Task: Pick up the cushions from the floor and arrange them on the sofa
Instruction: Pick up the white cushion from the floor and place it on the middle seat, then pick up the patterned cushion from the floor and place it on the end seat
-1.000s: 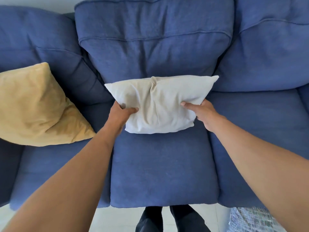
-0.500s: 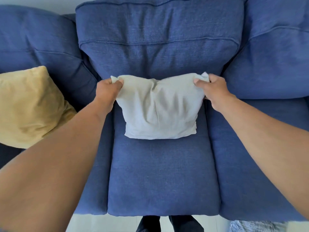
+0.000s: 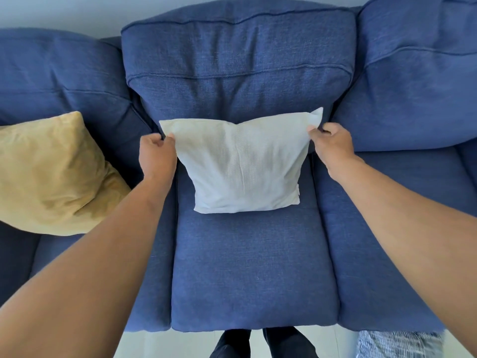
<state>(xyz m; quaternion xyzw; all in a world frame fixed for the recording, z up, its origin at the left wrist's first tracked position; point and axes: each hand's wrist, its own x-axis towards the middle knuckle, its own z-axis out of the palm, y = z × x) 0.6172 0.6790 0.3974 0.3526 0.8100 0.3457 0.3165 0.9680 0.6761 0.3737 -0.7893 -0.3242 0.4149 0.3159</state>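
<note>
Since half a second ago, both hands pulled the top corners of the white square fabric cushion (image 3: 245, 166) outward, so its upper edge is now stretched flat. Left hand (image 3: 156, 155) and right hand (image 3: 331, 143) each pinch one corner. It stands on the blue fabric sofa (image 3: 254, 275), leaning against the backrest. A yellow velvet cushion (image 3: 51, 177) lies at left.

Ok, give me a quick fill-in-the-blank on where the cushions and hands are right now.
1. The white cushion stands on the ____ seat of the blue sofa.
2. The left hand and right hand each pinch a ____ corner of it.
3. The ____ cushion lies on the seat to the left.
4. A ____ cushion remains on the floor.

Missing words: middle; top; yellow; striped
</note>
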